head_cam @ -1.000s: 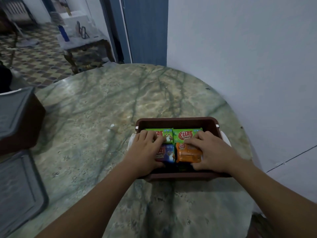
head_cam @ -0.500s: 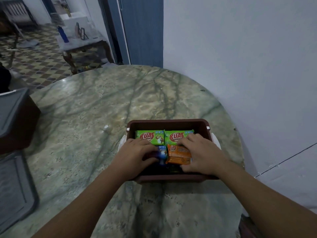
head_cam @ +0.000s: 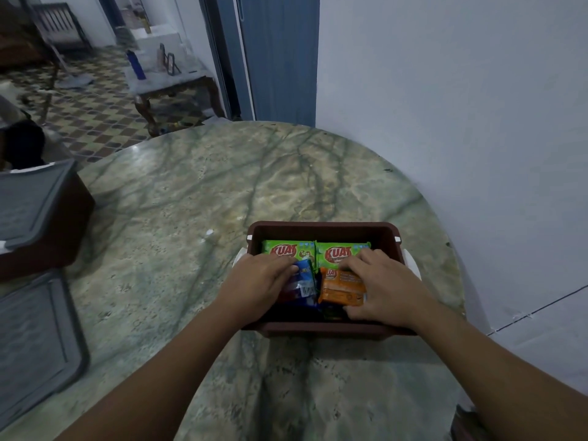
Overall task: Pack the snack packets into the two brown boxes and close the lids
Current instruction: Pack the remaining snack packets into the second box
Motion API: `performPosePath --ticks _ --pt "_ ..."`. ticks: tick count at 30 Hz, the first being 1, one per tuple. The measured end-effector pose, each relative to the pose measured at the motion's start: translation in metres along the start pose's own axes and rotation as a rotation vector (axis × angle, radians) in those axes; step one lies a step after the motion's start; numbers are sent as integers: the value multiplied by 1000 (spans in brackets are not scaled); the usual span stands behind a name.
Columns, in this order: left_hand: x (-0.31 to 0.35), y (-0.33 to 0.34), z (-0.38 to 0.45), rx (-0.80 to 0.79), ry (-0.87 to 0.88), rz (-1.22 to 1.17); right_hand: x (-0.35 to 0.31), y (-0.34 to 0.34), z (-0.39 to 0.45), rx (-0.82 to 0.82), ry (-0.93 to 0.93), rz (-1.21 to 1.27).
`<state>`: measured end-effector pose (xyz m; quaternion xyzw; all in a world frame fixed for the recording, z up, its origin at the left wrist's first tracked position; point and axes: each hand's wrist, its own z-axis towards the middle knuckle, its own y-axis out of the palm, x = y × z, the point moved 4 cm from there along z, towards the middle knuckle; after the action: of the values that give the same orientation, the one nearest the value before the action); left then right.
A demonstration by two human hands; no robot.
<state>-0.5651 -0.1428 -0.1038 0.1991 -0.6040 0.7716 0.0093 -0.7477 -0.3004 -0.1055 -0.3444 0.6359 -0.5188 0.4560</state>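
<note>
Brown box (head_cam: 321, 229) near the right edge of a marble table (head_cam: 197, 198), two green packets (head_cam: 288, 251) along the far wall. Left hand (head_cam: 254, 286) curled on the tilted blue packet (head_cam: 302, 281), right hand (head_cam: 386, 286) pinching the orange packet (head_cam: 342, 286), long axes left-right, each directly under its hand. Second box (head_cam: 60, 224) with grey lid (head_cam: 30, 202) far left, spare lid (head_cam: 35, 338) nearer. White wall right, tiled floor beyond.

Looked like someone's home, pretty lived-in. A round marble table (head_cam: 197, 198) filled the middle of the frame, and through the doorway at upper left there was a patterned tile floor (head_cam: 95, 116), a carved-leg side table (head_cam: 168, 87) holding a blue bottle (head_cam: 135, 63), and a wooden bench (head_cam: 57, 23).
</note>
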Motion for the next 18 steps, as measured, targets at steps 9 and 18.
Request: performPosePath --ticks 9,18 --pt "12 -12 -5 -47 -68 -34 1 0 1 -12 9 9" --pt "12 -17 -2 -38 4 -71 2 1 1 -1 6 2"
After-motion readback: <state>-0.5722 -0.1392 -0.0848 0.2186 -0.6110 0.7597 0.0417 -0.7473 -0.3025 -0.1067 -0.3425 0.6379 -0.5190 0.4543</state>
